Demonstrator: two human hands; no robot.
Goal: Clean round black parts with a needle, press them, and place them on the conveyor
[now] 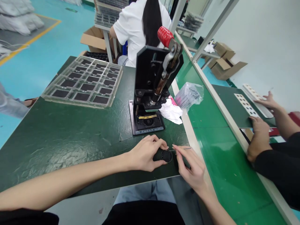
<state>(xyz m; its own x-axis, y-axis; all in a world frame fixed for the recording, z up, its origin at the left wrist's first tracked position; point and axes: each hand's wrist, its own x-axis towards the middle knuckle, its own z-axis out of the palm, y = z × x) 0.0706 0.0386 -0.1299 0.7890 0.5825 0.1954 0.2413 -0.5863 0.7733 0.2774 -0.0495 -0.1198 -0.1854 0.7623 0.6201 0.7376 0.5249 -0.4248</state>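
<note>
My left hand is closed around a small black part with a round, thinly rimmed end, low over the green table near its front edge. The fingers hide much of that part. Pinched in my right hand is a thin metal tool; its tip reaches toward the rim of the black part, and I cannot tell its exact kind. Just beyond both hands stands a black hand press with a red handle grip. On its base lies a yellow strip.
A clear tray with dark compartments lies at the table's left. White tissue and a plastic-wrapped bundle sit right of the press. A green conveyor belt runs along the right. A co-worker's hands work across it; another person sits ahead.
</note>
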